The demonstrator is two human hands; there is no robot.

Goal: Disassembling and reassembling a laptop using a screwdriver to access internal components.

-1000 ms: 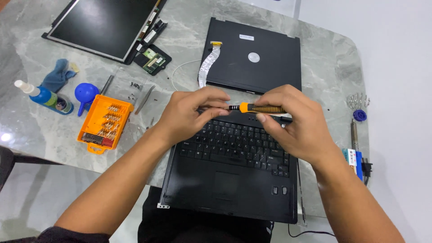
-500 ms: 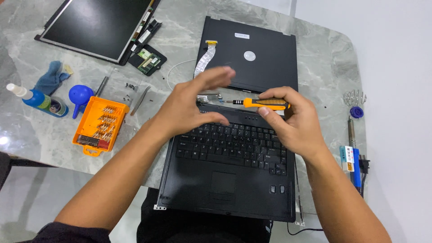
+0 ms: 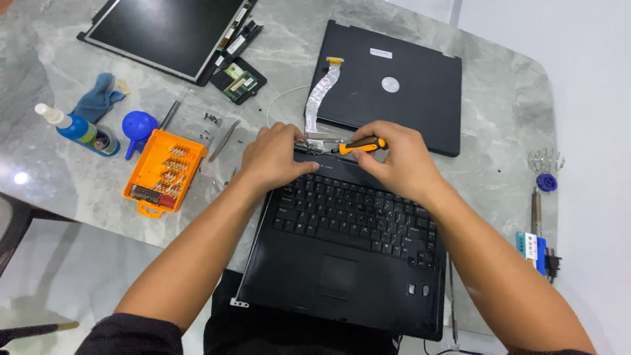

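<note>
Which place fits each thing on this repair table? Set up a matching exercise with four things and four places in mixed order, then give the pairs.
Things
1. screwdriver
2. orange bit case
3. detached screen panel
4. black laptop lid

Places
A. at the far left corner of the table
B. in the right hand, tip at the laptop base's back left corner
C. lying flat beyond the keyboard
D. left of the left hand, near the blue blower

Pairs: 1-B, 2-D, 3-A, 4-C
</note>
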